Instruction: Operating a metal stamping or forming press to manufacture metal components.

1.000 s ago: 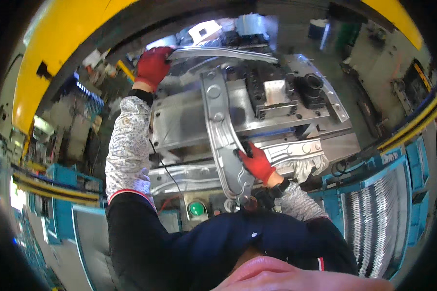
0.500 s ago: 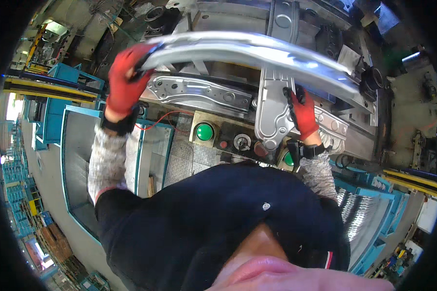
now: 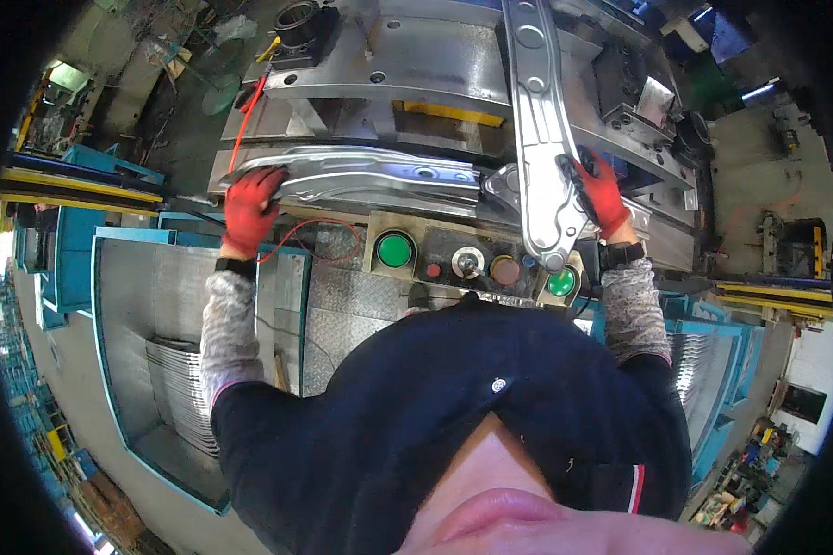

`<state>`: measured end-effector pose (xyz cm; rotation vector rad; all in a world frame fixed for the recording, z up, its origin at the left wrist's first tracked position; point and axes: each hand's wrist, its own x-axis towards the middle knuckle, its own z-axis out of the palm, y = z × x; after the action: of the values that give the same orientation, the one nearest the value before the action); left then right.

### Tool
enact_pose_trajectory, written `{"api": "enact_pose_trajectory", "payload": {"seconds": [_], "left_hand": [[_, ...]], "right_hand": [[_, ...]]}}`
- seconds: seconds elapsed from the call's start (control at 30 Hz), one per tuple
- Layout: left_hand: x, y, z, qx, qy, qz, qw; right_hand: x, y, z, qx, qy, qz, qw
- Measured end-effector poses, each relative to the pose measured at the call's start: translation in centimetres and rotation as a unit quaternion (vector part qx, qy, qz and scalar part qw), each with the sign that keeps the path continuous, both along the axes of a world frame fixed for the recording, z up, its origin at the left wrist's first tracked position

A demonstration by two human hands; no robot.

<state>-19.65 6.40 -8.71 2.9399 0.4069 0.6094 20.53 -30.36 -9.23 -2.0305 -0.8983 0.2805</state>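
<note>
Control box: A box (image 3: 446,231) with two green buttons (image 3: 394,250) stands directly in front of a person in a dark shirt (image 3: 435,398).
Left hand: Beyond the control box and to its left, the red-gloved left hand (image 3: 252,211) grips a metal strip (image 3: 370,173) near its left end, fingers curled over the edge.
Strip: Ridged and silver, it lies crosswise beyond the control box's left half.
Right hand: Just beyond the control box's right end, the right hand (image 3: 603,196), also in red, is closed on the right edge of a metal arm (image 3: 541,120).
Arm: Its wide end overlaps the control box near the right button; its narrow end points away.
Machine: A steel bed (image 3: 453,60) spreads beyond the control box.
Bin: Left of the control box, a blue-rimmed bin (image 3: 125,287) holds stacked metal parts (image 3: 183,393).
</note>
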Motion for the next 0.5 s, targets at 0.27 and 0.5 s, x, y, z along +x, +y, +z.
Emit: {"api": "enact_pose_trajectory", "payload": {"seconds": [0.27,0.5], "left_hand": [[6.6,3.4,-6.7,0.056,0.07,-0.072,0.993],[7.6,4.4,-2.8,-0.027,0.339,-0.055,0.939]], "right_hand": [[-1.7,0.3,1.4,-0.003,-0.104,-0.034,0.994],[-2.2,1.0,2.2,0.021,0.034,0.021,0.999]]}}
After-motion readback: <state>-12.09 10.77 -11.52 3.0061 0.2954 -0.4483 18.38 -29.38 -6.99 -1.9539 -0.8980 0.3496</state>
